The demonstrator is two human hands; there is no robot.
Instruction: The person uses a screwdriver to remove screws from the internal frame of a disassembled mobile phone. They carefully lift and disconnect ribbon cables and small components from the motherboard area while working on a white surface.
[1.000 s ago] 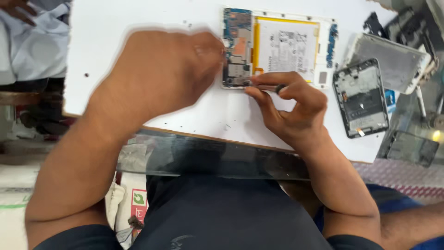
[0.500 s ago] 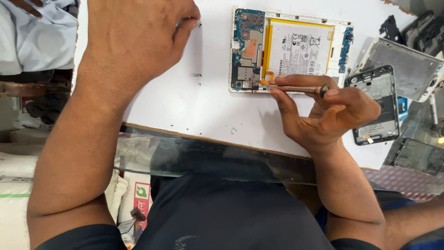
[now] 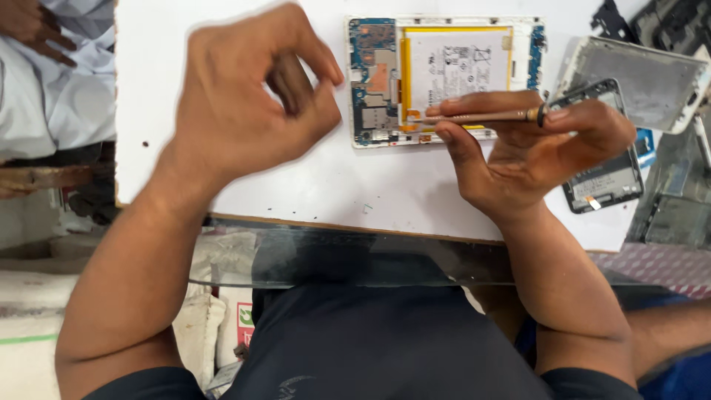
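An opened tablet [image 3: 444,74] lies on a white board [image 3: 296,185], showing a blue circuit board [image 3: 374,81] and a white battery with a yellow border [image 3: 455,67]. My right hand [image 3: 533,155] holds a thin bronze screwdriver [image 3: 481,116] flat across its fingers. The tip points left, at the tablet's lower edge. My left hand [image 3: 252,104] hovers just left of the tablet with thumb and fingertips pinched together. Nothing is visible between them.
A second opened phone with a dark frame [image 3: 603,178] lies partly under my right hand. A silver back cover [image 3: 652,81] and black parts [image 3: 666,22] sit at the far right. Another person's hand [image 3: 29,26] rests on white cloth at the top left. The board lies on a glass tabletop [image 3: 333,259].
My left hand lifted off the tablet's circuit board, swung away left, and now hovers pinched beside it. My right hand stayed at the lower edge, laying the screwdriver flatter.
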